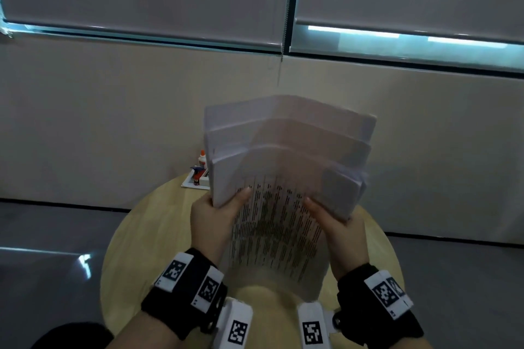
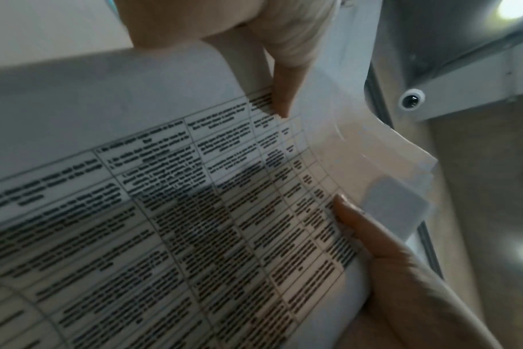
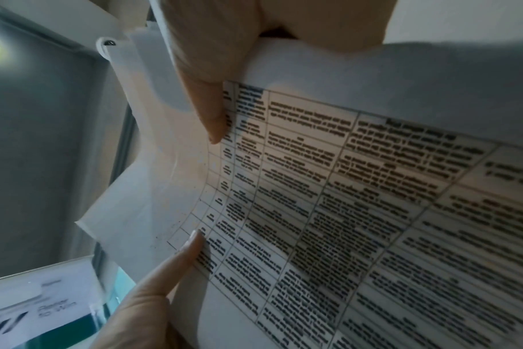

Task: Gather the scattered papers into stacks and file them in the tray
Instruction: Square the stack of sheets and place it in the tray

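Note:
A thick stack of papers (image 1: 283, 176) stands upright over the round wooden table (image 1: 141, 238), its top edges fanned and blurred. The front sheet carries a printed table (image 2: 194, 212) (image 3: 343, 207). My left hand (image 1: 217, 215) grips the stack's left side with the thumb (image 2: 281, 96) on the front sheet. My right hand (image 1: 337, 227) grips the right side, its thumb (image 3: 212, 115) pressing on the front too. Each wrist view also shows the other hand's thumb: the right one (image 2: 359, 226) and the left one (image 3: 179, 257). The fingers behind the stack are hidden.
A small white tray (image 1: 190, 183) sits at the table's far edge, partly hidden by the papers, holding a glue bottle (image 1: 202, 159) and a red and blue item (image 1: 196, 176). A beige wall and windows with blinds stand beyond. A clear labelled panel (image 3: 45, 304) shows low in the right wrist view.

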A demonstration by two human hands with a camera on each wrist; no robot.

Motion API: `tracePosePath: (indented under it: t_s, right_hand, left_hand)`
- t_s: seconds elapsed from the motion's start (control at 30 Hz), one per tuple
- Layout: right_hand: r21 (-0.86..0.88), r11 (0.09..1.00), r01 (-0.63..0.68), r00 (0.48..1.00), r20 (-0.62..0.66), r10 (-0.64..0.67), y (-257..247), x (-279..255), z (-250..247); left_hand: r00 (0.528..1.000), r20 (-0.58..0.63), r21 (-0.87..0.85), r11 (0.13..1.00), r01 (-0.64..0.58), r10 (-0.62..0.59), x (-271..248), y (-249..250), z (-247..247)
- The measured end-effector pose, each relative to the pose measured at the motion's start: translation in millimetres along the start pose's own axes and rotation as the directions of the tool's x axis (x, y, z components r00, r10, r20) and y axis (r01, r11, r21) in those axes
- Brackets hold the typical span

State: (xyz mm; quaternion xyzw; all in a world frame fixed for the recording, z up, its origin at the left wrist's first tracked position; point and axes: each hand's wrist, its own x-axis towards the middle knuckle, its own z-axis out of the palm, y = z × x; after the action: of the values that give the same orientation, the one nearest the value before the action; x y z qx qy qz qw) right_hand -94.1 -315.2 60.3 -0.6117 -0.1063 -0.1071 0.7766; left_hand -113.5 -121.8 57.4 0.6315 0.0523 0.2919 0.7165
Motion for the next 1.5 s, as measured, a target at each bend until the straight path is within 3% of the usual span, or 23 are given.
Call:
tracePosePath:
  t_s: [0.13, 0.23, 0.33, 0.4, 0.47, 0.53, 0.6, 0.77, 0.97, 1.33, 1.5]
  right_hand:
    - [-0.162, 0.982, -0.093, 0.995, 0.015, 0.097, 19.4, -15.2, -9.0]
    - [-0.197, 0.977, 0.081, 0.997, -0.005, -0.083, 9.9, -13.3, -10.8]
    - [-0.186, 0.94, 0.287, 0.957, 0.013, -0.29, -8.6, -4.3, -8.9]
    - [-0.234, 0.857, 0.459, 0.888, 0.079, -0.454, -19.1, 2.8, -10.8]
    - [-0.409, 0.678, 0.61, 0.785, 0.195, -0.589, -28.5, 9.4, -13.8]
    - [-0.512, 0.517, 0.686, 0.701, 0.276, -0.657, -32.2, 13.0, -16.6]
    - [-0.55, 0.447, 0.706, 0.665, 0.298, -0.684, -33.0, 13.5, -17.2]
    - [-0.614, 0.403, 0.678, 0.661, 0.272, -0.699, -31.2, 10.6, -17.8]
    - [-0.612, 0.48, 0.628, 0.734, 0.262, -0.627, -37.2, 9.8, -13.6]
    - [-0.613, 0.453, 0.647, 0.722, 0.303, -0.621, -45.3, 10.6, -13.3]
    - [-0.557, 0.524, 0.644, 0.729, 0.241, -0.64, -51.9, 7.0, -9.7]
  left_hand:
    - [0.988, 0.062, 0.02, 0.99, 0.14, -0.141, -8.3, -29.7, -13.9]
    - [0.976, 0.121, 0.039, 0.983, 0.177, -0.18, -6.7, -33.8, -19.0]
    - [0.965, 0.182, -0.007, 0.981, 0.196, -0.191, -2.3, -33.9, -21.8]
    - [0.958, 0.214, -0.016, 0.98, 0.196, -0.189, 0.3, -35.7, -24.0]
    - [0.953, 0.241, -0.018, 0.981, 0.195, -0.185, 2.7, -37.8, -25.9]
    - [0.945, 0.272, -0.036, 0.979, 0.2, -0.183, 4.5, -38.5, -27.7]
    - [0.94, 0.29, -0.044, 0.978, 0.202, -0.181, 5.6, -38.5, -28.9]
    - [0.937, 0.299, -0.035, 0.979, 0.2, -0.181, 7.2, -41.2, -29.6]
    - [0.934, 0.313, -0.066, 0.977, 0.205, -0.175, 6.4, -41.9, -30.6]
    - [0.928, 0.324, -0.053, 0.976, 0.212, -0.184, 9.4, -45.9, -31.7]
    - [0.931, 0.319, -0.042, 0.979, 0.201, -0.178, 8.5, -46.8, -33.4]
